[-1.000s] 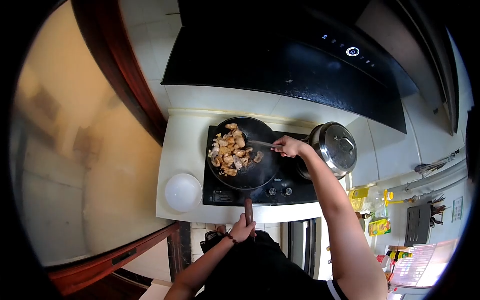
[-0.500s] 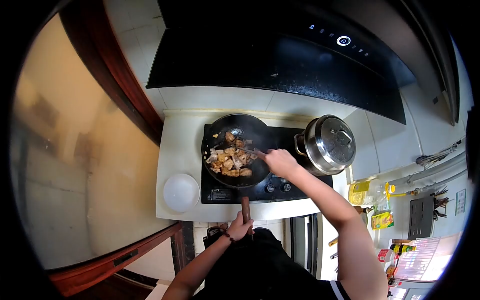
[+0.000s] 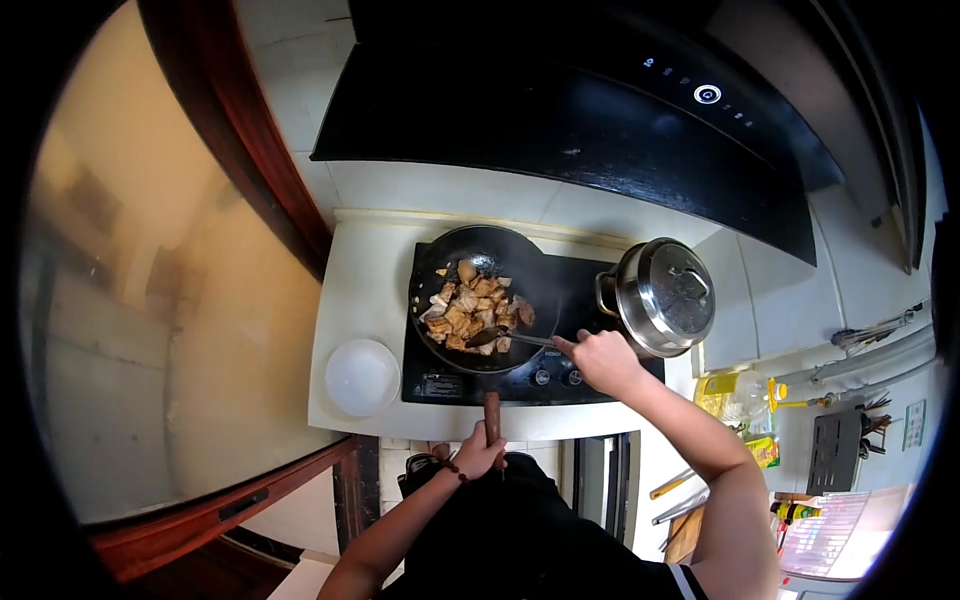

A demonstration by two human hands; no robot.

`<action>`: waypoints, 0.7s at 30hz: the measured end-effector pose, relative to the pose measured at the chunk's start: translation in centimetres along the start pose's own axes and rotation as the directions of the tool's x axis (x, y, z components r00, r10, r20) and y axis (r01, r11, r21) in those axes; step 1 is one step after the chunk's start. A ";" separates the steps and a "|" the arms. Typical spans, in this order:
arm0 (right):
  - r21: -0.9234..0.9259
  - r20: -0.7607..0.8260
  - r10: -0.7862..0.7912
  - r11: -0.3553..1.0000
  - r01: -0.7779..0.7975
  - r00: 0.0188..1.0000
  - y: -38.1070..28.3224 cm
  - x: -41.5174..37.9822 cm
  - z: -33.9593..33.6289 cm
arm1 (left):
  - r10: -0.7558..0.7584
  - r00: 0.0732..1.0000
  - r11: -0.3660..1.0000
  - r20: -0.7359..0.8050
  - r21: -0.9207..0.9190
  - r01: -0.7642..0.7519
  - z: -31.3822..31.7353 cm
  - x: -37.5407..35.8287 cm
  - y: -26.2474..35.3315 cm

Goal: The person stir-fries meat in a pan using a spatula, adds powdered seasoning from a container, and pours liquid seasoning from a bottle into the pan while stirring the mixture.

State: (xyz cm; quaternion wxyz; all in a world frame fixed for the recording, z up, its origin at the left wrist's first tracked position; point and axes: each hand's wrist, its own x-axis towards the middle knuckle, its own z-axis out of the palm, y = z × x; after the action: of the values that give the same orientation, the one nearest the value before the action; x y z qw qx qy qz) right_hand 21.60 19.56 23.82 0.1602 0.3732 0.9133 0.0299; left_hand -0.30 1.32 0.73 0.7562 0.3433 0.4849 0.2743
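Note:
A black wok (image 3: pixel 437 257) sits on the left part of the black cooktop (image 3: pixel 590 262). Browned chunks of meat (image 3: pixel 465 301) lie heaped in its middle and left side. My left hand (image 3: pixel 480 452) is closed around the wok's wooden handle (image 3: pixel 492 418), just off the counter's front edge. At the wok's right rim, my right hand (image 3: pixel 603 361) grips a spatula (image 3: pixel 530 339). The spatula's dark blade rests among the lower pieces of meat.
A lidded steel pot (image 3: pixel 664 297) stands to the right of the wok. On the counter at left is a white bowl (image 3: pixel 362 377). The black range hood (image 3: pixel 570 120) hangs above. An oil bottle (image 3: pixel 740 395) and a knife rack (image 3: pixel 838 452) are at far right.
My right hand has moved right and down, drawing the spatula toward the wok's near right side. The meat has shifted into a tighter heap. My left hand keeps its hold on the handle.

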 end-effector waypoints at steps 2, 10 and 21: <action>-0.007 -0.041 0.076 0.997 -0.076 0.996 -0.1 1.5 0.6 | 0.016 1.000 1.000 -0.002 -0.008 -0.016 0.0 0.3 -0.1; -0.007 -0.165 0.196 0.980 -0.200 0.967 2.9 7.7 -1.9 | 0.022 1.000 0.999 -0.002 0.024 -0.022 0.2 -0.2 0.4; -0.088 0.007 -0.090 0.992 0.090 0.996 2.7 4.9 -2.9 | 0.057 0.997 0.997 -0.053 0.054 -0.054 0.3 0.4 -1.0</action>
State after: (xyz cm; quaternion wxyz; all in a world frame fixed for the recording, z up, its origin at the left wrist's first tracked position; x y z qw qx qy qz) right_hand 19.20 25.12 25.75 0.1791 0.3241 0.9268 0.0623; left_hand 0.18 0.91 -0.21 0.7257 0.3686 0.5026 0.2915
